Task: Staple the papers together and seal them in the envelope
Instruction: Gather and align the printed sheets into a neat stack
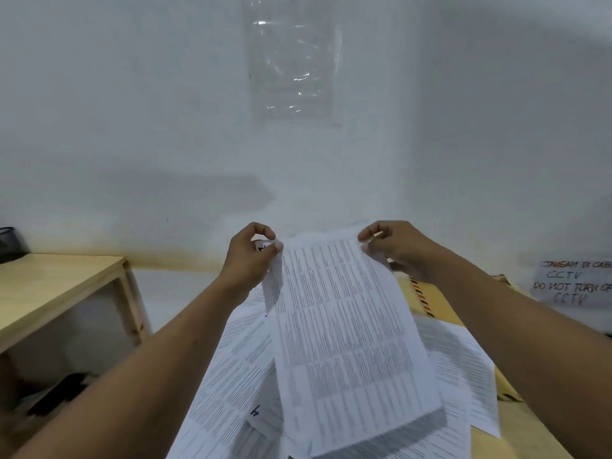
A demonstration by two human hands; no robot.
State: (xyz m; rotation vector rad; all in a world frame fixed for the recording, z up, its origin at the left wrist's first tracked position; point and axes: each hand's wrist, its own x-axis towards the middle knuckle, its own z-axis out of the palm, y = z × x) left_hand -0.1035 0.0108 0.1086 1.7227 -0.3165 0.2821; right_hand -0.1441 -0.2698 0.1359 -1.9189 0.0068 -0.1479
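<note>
Right now we hold a printed sheet (pixel 347 326) up over the desk (pixel 523 442), its top edge toward the wall and its lower end drooping onto the pile beneath. Our left hand (pixel 250 260) pinches the top left corner between thumb and forefinger, fingers curled tight on the paper. Our right hand (pixel 397 248) pinches the top right corner the same way. We cannot tell whether one sheet or several are in the grip. The sheet is covered with dense blocks of small print in columns, too blurred to read.

Under it, loose papers (pixel 231 376) with the same fine print lie fanned out and overlapping across the middle of the desk, reaching its near edge. One of them carries a handwritten blue mark (pixel 255 410) that looks like a "4". By our left thumb a small dark scribble shows on a corner of paper, but we cannot read it.

A brown envelope (pixel 443 309) with a red and black striped border lies flat toward the far right part of the desk, partly under the papers and below our right forearm.

Against the wall past the desk's right edge a handwritten sign (pixel 573 286) reads "CCTV", then "DO NOT TURN OF", then "CCTV"; its top line is unclear and the frame cuts it off.

To the left stands a pale wooden shelf (pixel 49 286) with a black mesh cup (pixel 10 243) on its far left corner. A clear plastic sleeve (pixel 294 61) hangs on the wall above.
</note>
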